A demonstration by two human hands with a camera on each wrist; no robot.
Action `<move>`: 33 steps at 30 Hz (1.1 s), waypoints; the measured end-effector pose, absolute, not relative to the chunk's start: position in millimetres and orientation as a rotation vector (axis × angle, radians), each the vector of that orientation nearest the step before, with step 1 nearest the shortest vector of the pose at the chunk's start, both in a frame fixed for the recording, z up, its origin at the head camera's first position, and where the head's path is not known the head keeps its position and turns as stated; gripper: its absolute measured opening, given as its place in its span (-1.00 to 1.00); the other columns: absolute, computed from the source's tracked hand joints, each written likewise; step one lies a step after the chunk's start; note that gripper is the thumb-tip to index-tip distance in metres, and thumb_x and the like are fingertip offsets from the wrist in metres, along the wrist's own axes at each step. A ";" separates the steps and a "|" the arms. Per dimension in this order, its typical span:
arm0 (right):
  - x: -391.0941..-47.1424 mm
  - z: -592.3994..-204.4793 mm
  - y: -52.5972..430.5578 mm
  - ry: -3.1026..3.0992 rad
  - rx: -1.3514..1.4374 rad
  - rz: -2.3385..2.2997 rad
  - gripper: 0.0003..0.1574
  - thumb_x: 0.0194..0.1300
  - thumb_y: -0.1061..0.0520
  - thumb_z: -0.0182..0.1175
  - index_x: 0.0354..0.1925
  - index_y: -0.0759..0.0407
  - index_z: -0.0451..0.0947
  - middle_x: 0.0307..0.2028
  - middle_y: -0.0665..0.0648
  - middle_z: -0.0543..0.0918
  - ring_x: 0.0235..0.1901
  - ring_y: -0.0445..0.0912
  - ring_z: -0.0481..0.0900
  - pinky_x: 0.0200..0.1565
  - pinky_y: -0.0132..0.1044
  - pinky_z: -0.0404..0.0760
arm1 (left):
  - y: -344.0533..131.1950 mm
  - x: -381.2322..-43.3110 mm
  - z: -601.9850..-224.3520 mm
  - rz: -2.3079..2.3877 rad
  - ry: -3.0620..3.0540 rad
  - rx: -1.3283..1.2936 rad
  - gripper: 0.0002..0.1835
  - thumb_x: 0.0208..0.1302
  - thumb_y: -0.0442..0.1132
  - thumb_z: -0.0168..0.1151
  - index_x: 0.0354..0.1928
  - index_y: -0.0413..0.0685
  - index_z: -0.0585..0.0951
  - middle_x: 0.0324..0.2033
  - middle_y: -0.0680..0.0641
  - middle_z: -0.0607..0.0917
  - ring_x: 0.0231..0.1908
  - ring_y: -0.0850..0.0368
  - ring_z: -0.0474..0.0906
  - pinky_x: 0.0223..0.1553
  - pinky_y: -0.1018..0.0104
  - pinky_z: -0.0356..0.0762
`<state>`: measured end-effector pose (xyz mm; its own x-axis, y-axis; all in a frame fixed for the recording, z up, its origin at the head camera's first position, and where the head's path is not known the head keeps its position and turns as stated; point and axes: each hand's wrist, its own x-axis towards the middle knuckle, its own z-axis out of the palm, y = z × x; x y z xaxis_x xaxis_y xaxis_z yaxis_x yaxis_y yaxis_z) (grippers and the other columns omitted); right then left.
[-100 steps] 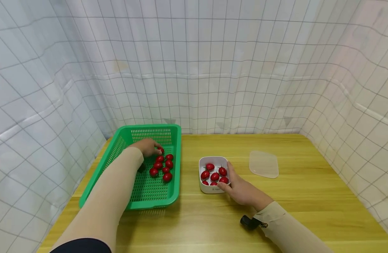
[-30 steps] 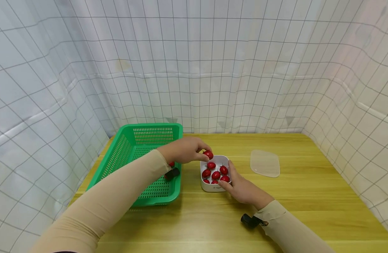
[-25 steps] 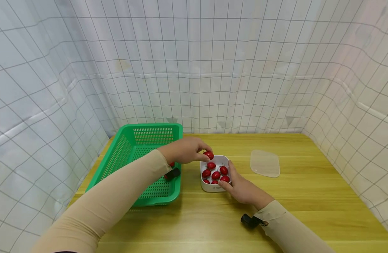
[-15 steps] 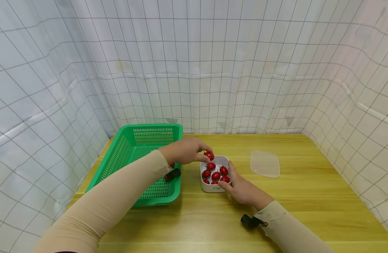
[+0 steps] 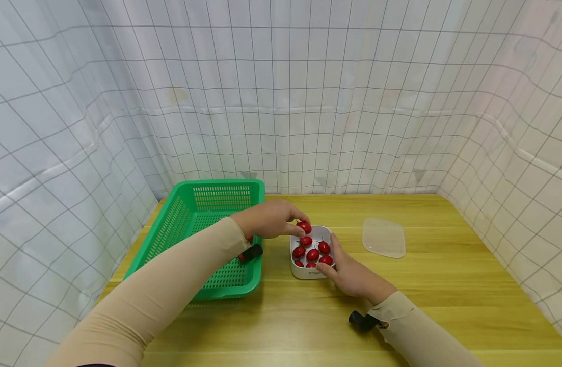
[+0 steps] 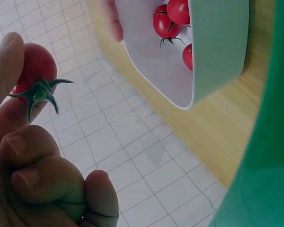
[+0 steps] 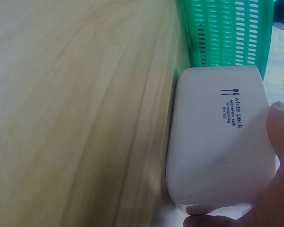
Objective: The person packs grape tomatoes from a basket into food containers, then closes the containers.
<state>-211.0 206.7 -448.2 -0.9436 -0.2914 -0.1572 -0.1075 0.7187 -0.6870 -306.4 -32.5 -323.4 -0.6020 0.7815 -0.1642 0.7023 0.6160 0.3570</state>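
My left hand [image 5: 268, 218] pinches a red cherry tomato [image 5: 303, 227] between thumb and forefinger, over the back left corner of a white plastic container [image 5: 308, 273]. In the left wrist view the green stem of that tomato [image 6: 38, 71] shows, and the other fingers curl toward the palm. Several cherry tomatoes [image 5: 313, 255] lie inside the container, apart from one another. My right hand [image 5: 354, 275] grips the container's right side, its thumb at the front corner. Printed lettering marks the wall of the container [image 7: 217, 151] in the right wrist view.
A green perforated basket [image 5: 221, 186] stands at the left; my left forearm hides most of its tomatoes. A flat translucent lid [image 5: 383, 238] lies right of the container on the wooden table [image 5: 317, 326]. A white gridded curtain [image 5: 281, 102] surrounds the table's back and sides.
My left hand has come from inside the basket rightward to the container, carrying a cherry tomato. During the last second it has sunk only slightly. My right hand keeps its grip.
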 end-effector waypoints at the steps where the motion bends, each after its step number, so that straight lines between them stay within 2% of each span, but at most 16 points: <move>1: -211.1 -448.6 206.7 2.672 -0.318 -1.045 0.26 0.63 -0.27 0.03 0.67 0.25 -0.58 0.69 0.35 -0.17 0.63 0.29 0.05 0.59 0.26 0.09 | -32.2 -306.1 -323.2 0.366 2.540 1.199 -0.66 0.52 0.08 0.26 0.21 0.25 0.73 0.21 0.06 0.72 0.19 0.01 0.62 0.31 0.06 0.58; 26: -211.7 -449.3 207.4 2.678 -0.327 -1.033 0.27 0.62 -0.30 0.02 0.67 0.25 -0.58 0.69 0.35 -0.22 0.64 0.29 0.02 0.59 0.27 0.10 | -27.3 -306.5 -322.4 0.357 2.519 1.186 -0.56 0.50 0.06 0.29 0.34 0.22 0.66 0.32 0.02 0.67 0.28 -0.03 0.63 0.33 0.01 0.58; 33: -211.2 -448.6 207.3 2.678 -0.331 -1.032 0.27 0.62 -0.29 0.03 0.66 0.27 -0.58 0.69 0.34 -0.24 0.65 0.27 -0.02 0.60 0.26 0.07 | -37.4 -311.3 -316.0 0.406 2.531 1.139 -0.52 0.51 0.14 0.25 0.38 0.25 0.62 0.39 0.03 0.61 0.35 0.02 0.57 0.40 -0.02 0.51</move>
